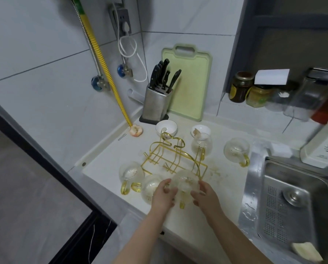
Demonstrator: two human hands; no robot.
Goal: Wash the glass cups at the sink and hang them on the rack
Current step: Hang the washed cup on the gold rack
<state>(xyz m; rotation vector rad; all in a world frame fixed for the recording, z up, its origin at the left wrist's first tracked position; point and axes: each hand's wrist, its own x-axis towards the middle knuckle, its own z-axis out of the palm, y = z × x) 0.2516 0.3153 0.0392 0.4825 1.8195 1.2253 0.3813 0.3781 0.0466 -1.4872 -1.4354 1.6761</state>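
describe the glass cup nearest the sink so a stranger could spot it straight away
Start at the steel sink on the right, then look just left of its rim on the white counter. The glass cup stands there alone, its yellow handle turned toward the sink. Unlike the other cups, it stands apart from the gold wire rack and from both hands.
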